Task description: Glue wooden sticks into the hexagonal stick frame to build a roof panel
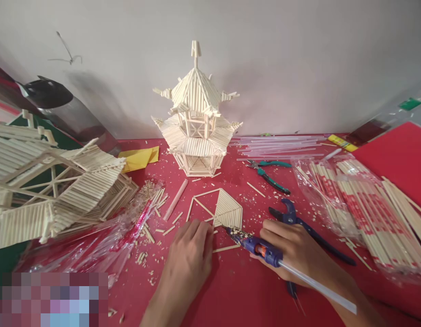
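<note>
Centrally, a flat stick panel (221, 210), half filled with slats and half open frame, lies on the red table (238, 290) just before the hands. It looks light, stiff along the slats and fragile at the joints, so it is best held flat by its edges, not the bare frame. The left hand (190, 247) rests palm down with fingertips pressing the panel's near edge. The right hand (292, 247) grips a glue gun (261, 247), its nozzle at the panel's lower corner. Blue cutters (301, 222) lie just behind that hand, green pliers (270, 175) farther back. A finished pagoda (196, 118) stands by the wall; bagged sticks (360, 204) lie right.
</note>
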